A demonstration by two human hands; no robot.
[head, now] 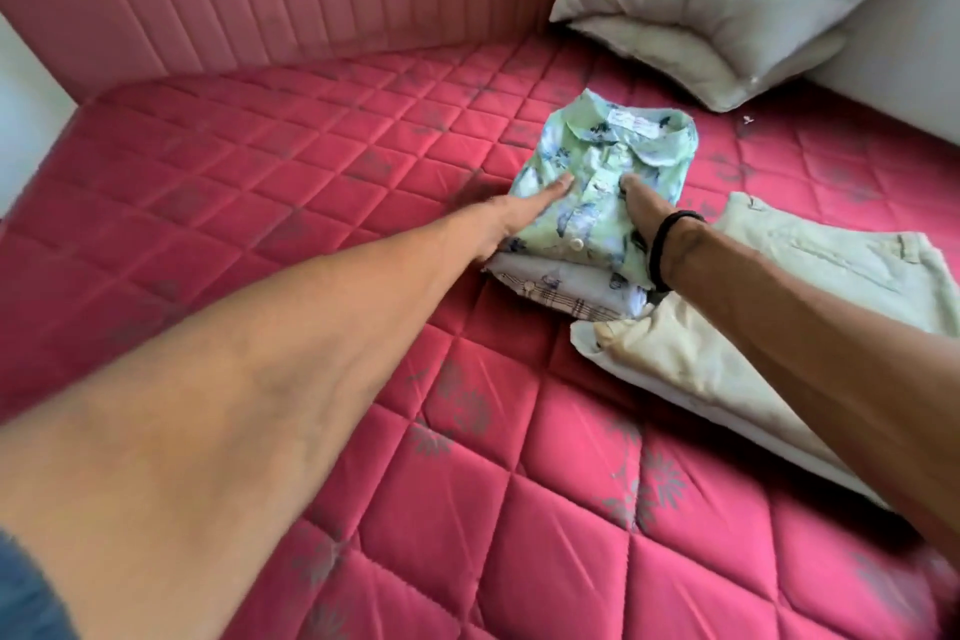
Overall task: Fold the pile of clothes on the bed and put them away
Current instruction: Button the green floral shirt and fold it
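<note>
I am pressing both hands flat on the folded green shirt (pixel 608 182), which is lying on top of a white folded shirt (pixel 566 288) on the red mattress (pixel 311 203), near the pillow (pixel 727 0). My left hand (pixel 511 218) is resting along the shirt's left side with straight fingers, and my right hand (pixel 644 213) is lying on its right side; neither grip is closing on anything, as far as I can tell, though the right fingers are partly hidden behind my wrist. Pale trousers (pixel 779 296) are lying just beside the stack, under my right forearm.

I am judging the stack to be small and soft, so the risks are plain. If I am lifting it from the top only, the lower shirt may be slipping out and unfolding. If I am sliding my fingers under one edge, the collar end may be sagging and spoiling the fold. My right forearm may also be dragging the trousers out of shape as I draw back.
</note>
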